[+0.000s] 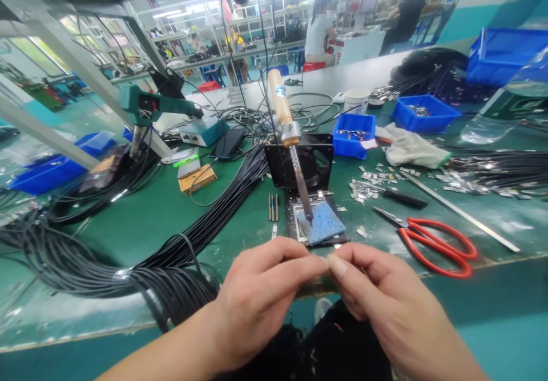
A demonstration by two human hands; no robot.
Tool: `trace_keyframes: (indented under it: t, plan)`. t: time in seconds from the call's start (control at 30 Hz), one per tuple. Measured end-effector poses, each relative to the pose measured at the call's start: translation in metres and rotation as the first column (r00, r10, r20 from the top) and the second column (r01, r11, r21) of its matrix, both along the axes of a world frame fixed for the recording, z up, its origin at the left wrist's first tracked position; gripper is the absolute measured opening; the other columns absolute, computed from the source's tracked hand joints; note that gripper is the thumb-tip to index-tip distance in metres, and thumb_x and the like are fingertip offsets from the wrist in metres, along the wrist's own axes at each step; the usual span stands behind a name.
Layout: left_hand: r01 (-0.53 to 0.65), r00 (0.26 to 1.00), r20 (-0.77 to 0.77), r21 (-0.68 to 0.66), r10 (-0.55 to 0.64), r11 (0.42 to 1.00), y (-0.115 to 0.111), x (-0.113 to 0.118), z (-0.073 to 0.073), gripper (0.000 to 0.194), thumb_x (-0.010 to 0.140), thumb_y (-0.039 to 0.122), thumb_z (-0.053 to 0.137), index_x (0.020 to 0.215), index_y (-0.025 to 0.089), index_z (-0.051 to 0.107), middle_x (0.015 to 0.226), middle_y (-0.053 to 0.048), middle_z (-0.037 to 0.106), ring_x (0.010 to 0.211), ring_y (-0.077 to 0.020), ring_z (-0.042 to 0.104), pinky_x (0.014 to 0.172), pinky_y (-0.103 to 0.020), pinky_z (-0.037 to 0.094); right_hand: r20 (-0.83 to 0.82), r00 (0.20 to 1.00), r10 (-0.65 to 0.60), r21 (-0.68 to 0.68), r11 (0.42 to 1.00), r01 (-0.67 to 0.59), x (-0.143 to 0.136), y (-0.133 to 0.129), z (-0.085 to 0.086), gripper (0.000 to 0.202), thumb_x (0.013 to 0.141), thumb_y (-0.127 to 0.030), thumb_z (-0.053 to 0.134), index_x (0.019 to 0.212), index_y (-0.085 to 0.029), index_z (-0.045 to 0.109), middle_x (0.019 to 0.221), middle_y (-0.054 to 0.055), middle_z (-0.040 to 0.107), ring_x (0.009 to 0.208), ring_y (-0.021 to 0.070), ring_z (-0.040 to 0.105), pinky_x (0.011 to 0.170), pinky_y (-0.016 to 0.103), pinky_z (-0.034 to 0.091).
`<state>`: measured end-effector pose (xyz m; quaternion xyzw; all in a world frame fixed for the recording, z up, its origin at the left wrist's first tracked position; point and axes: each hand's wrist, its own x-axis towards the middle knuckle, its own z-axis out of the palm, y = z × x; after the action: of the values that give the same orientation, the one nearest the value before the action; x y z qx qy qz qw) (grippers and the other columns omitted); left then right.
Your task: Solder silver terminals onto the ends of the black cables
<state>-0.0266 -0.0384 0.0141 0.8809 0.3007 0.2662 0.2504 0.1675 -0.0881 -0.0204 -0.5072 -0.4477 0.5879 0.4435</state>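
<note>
My left hand [265, 295] and my right hand [377, 295] meet at the bench's front edge, fingertips pinched together. Whatever lies between them is hidden or too small to name. Just beyond them a blue sponge [323, 222] rests on a dark metal stand. A soldering iron [283, 107] with a wooden handle hangs tip-down, its tip at the sponge. Behind the stand is a black fan [314, 167]. Red-handled scissors [440, 244] lie to the right of my right hand. Left of the sponge lie several small metal pieces [273, 207].
A thick bundle of black cables [171, 261] crosses the left side. Small metal connectors [363, 184] are scattered on the right, near a black-handled tool [405, 198] and a metal strip [464, 212]. Blue bins [354, 135] stand behind. Two people [317, 35] sit further back.
</note>
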Motion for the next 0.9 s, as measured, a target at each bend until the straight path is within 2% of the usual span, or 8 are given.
trace_keyframes:
  t: [0.17,0.37,0.43,0.5,0.6,0.7,0.8,0.9]
  plan:
    - [-0.082,0.996,0.040,0.037,0.081,0.996,-0.004,0.003,-0.001,0.022,0.091,0.004,0.066,0.102,0.018,0.079,0.092,-0.007,0.078,0.080,-0.0160,0.074,0.076,-0.021,0.057,-0.103,0.995,0.011,-0.054,0.998,-0.017,0.000,-0.001,-0.006,0.034,0.099,-0.049,0.059,0.080,-0.021,0.060,0.061,-0.008,0.038,0.056,0.0093,0.031,0.050,0.024,0.025]
    - [-0.142,0.987,0.077,0.037,0.138,0.989,0.001,0.008,-0.008,0.014,0.089,0.006,0.071,0.090,0.019,0.077,0.084,-0.002,0.081,0.078,-0.0148,0.075,0.078,-0.021,0.057,-0.448,0.892,0.050,-0.230,0.959,-0.169,0.002,0.010,-0.006,0.032,0.091,-0.040,0.069,0.071,-0.018,0.056,0.055,-0.010,0.036,0.046,0.0045,0.020,0.044,0.022,0.014]
    - [-0.208,0.971,0.119,-0.016,0.208,0.978,0.004,0.011,-0.012,0.014,0.086,0.006,0.074,0.086,0.020,0.078,0.078,-0.001,0.080,0.071,-0.0145,0.073,0.072,-0.022,0.056,-0.480,0.877,0.031,-0.255,0.951,-0.173,0.002,0.012,-0.006,0.033,0.087,-0.040,0.072,0.070,-0.018,0.056,0.056,-0.010,0.038,0.045,0.0035,0.019,0.043,0.022,0.013]
    - [-0.285,0.947,0.109,-0.151,0.302,0.947,0.006,0.013,-0.016,0.012,0.084,0.008,0.075,0.082,0.020,0.078,0.074,0.000,0.079,0.066,-0.0144,0.072,0.067,-0.022,0.054,-0.472,0.881,0.018,-0.262,0.952,-0.160,0.000,0.015,-0.007,0.033,0.086,-0.042,0.073,0.070,-0.018,0.056,0.055,-0.010,0.037,0.045,0.0034,0.019,0.042,0.021,0.013]
    - [-0.353,0.916,0.016,-0.440,0.401,0.825,0.010,0.017,-0.019,0.008,0.086,0.018,0.073,0.082,0.019,0.080,0.070,0.000,0.075,0.058,-0.0143,0.067,0.056,-0.022,0.052,-0.461,0.887,-0.026,-0.274,0.955,-0.115,-0.004,0.019,-0.009,0.033,0.085,-0.043,0.074,0.070,-0.018,0.057,0.054,-0.010,0.035,0.045,0.0039,0.019,0.041,0.021,0.013]
    - [-0.335,0.897,-0.004,-0.657,0.442,0.675,0.016,0.019,-0.017,0.010,0.086,0.023,0.073,0.083,0.018,0.080,0.067,0.000,0.071,0.053,-0.0130,0.063,0.050,-0.021,0.050,-0.455,0.888,-0.069,-0.296,0.952,-0.078,-0.009,0.023,-0.010,0.033,0.083,-0.042,0.077,0.070,-0.017,0.060,0.053,-0.010,0.037,0.044,0.0032,0.021,0.040,0.021,0.014]
    - [-0.248,0.888,0.036,-0.801,0.458,0.544,0.025,0.020,-0.013,0.007,0.082,0.020,0.075,0.082,0.015,0.079,0.066,-0.001,0.072,0.056,-0.0122,0.062,0.056,-0.021,0.051,-0.454,0.887,-0.091,-0.314,0.947,-0.063,-0.012,0.027,-0.011,0.033,0.080,-0.042,0.079,0.069,-0.017,0.061,0.052,-0.010,0.039,0.042,0.0019,0.021,0.040,0.020,0.013]
    - [-0.174,0.894,0.057,-0.870,0.444,0.461,0.034,0.022,-0.008,0.007,0.079,0.018,0.077,0.081,0.012,0.078,0.066,-0.003,0.075,0.059,-0.0128,0.065,0.061,-0.022,0.054,-0.445,0.889,-0.106,-0.319,0.947,-0.047,-0.014,0.029,-0.015,0.033,0.081,-0.043,0.079,0.071,-0.015,0.065,0.052,-0.009,0.040,0.041,0.0011,0.022,0.039,0.018,0.014]
